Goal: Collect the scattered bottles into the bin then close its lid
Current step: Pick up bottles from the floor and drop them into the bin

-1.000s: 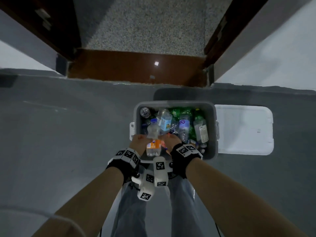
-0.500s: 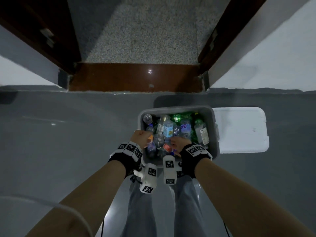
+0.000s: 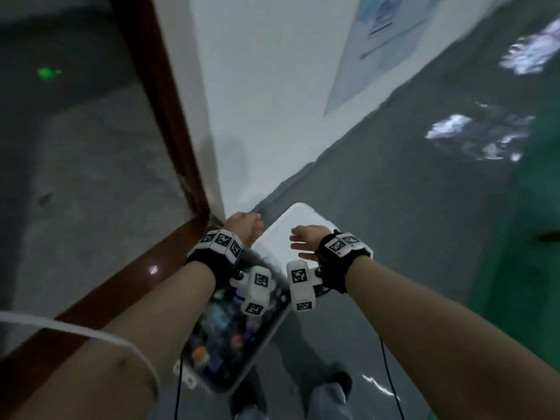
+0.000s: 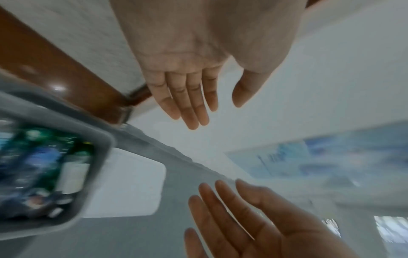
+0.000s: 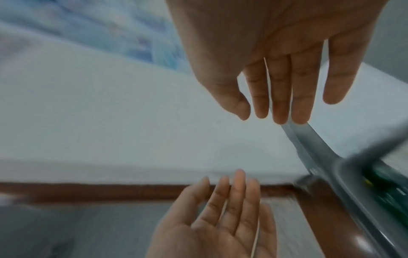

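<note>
hands [image 3: 274,234] empty, spread | lid [image 3: 281,237] beneath | bin [image 3: 266,338] nearer

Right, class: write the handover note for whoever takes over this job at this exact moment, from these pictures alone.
Left hand: open, holding nothing, fingers straight.
Right hand: open, holding nothing, out above the lid.
Bin: on the floor by the doorway, full of bottles, uncovered.
Lid: flat on the floor just beyond the bin.
Done: bottles are in the bin; no others seen on the floor, though the view is blurred.
Left: pick up the lid and close the bin.
</note>
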`<state>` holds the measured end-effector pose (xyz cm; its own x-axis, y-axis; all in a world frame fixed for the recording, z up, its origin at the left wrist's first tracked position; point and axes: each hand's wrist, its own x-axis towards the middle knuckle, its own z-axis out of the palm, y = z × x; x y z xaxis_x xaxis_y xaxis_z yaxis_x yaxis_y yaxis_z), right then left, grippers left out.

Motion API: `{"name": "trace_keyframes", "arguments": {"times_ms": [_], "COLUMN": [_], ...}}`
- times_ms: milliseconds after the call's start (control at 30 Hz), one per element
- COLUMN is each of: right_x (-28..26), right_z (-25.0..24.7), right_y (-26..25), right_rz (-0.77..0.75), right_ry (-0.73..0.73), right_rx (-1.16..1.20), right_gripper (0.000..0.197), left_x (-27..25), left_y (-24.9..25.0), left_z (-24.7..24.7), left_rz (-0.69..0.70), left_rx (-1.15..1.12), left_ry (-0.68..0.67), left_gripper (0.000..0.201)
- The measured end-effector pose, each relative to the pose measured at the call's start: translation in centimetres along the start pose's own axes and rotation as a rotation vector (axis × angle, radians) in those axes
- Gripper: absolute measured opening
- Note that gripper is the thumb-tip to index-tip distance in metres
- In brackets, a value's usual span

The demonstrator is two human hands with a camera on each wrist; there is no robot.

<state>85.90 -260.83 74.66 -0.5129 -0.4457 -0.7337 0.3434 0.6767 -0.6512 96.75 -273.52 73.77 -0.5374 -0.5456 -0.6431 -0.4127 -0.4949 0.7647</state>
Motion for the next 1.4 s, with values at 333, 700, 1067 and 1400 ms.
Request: {"name": "trace_keyframes", "arguments": {"times_ms": [333, 700, 1067, 1400], "right_x": [-21.5, -41.1, -48.3, -55.6], "right_z": [-37.0, -61.7, -78.8, -99.1], "right_y": [8.9, 36.8, 52.1, 60.1], "right_rz": [-0.031, 0.189, 0.195, 0.173], "right_ry": [0.762, 1.238, 1.306, 1.509], "right_rx": [0.236, 0.535, 0.801, 1.043], "right_gripper": [0.024, 0.039, 0.018, 0.024], "left_x": [-15.7, -37.4, -47.4, -56.6], "left_y": [7.2, -9.9, -21.0, -27.0], "left_z": [39.3, 73.1, 98.2, 125.7], "left_rz": [0.39, 0.584, 0.564, 0.496], "left_rx": [0.367, 0.775, 0.895, 0.986], "left_ry": [-0.625, -1.078, -1.495, -1.664], "left_gripper": [0.026, 0.031, 0.014, 0.017]}}
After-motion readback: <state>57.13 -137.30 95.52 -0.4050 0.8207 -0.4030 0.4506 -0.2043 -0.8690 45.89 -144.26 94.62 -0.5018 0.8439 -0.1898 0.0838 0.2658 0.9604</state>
